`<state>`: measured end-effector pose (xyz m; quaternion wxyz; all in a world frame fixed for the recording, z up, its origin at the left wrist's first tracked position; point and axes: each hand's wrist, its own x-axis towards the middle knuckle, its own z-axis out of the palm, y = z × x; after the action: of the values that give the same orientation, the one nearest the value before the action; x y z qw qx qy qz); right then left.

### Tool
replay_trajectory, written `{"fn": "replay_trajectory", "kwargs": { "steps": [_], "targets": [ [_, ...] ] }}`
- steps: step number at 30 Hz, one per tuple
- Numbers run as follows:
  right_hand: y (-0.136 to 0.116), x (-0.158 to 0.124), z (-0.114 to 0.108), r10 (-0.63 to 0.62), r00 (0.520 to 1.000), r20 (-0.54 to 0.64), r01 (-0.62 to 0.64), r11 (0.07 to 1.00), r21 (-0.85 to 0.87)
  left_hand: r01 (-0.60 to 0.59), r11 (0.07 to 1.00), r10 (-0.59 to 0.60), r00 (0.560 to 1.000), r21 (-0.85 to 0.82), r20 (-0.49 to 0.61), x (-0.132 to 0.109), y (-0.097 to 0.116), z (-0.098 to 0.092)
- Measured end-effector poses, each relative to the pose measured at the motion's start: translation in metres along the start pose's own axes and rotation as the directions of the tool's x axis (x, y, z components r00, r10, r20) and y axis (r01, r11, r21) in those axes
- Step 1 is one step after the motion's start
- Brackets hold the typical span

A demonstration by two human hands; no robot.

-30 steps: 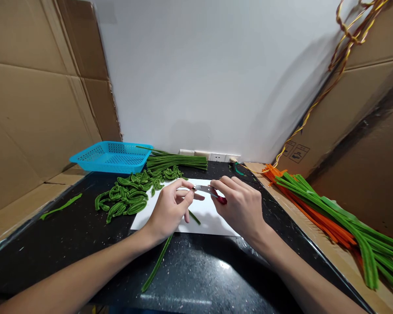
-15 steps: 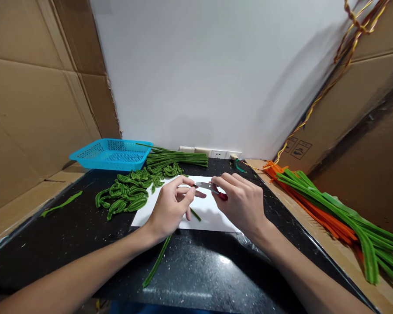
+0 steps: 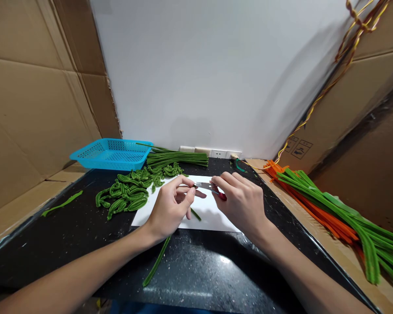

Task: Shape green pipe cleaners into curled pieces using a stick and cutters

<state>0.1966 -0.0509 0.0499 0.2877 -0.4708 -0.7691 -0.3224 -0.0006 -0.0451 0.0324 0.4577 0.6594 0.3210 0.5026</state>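
Over a white sheet of paper point(image 3: 212, 220), my left hand point(image 3: 172, 203) pinches a small dark green piece, apparently pipe cleaner, between thumb and index finger. Its other fingers are loosely bent. My right hand point(image 3: 240, 198) is closed around a red-handled metal tool point(image 3: 203, 186), whose tip meets the piece at my left fingertips. Whether it is pliers or scissors I cannot tell. Below my left hand, a green pipe cleaner point(image 3: 157, 264) runs over the dark tabletop. Another green length point(image 3: 195, 214) shows on the paper, and my hand hides whether the two join.
Left of the paper lies a pile of looped green pipe cleaners point(image 3: 127, 192). Behind it are a straight green bundle point(image 3: 180, 158) and a blue basket point(image 3: 118, 165). Orange strips point(image 3: 327, 222) and green strips point(image 3: 343, 213) lie at right. A twisted cord point(image 3: 309, 113) hangs there.
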Motion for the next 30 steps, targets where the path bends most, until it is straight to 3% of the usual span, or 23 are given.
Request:
{"fn": "replay_trajectory", "kwargs": {
  "steps": [22, 30],
  "targets": [
    [-0.0002, -0.0026, 0.0046, 0.004, 1.000, -0.016, -0.004, 1.000, -0.015, 0.019, 0.993, -0.016, 0.999, -0.120, 0.031, -0.0016, 0.0038, 0.0011],
    [0.0017, -0.0025, 0.0063, 0.004, 0.999, 0.046, -0.005, 1.000, 0.021, 0.042, 0.992, -0.039, 0.999, -0.123, 0.031, -0.0007, 0.0031, 0.0003]
  ]
}}
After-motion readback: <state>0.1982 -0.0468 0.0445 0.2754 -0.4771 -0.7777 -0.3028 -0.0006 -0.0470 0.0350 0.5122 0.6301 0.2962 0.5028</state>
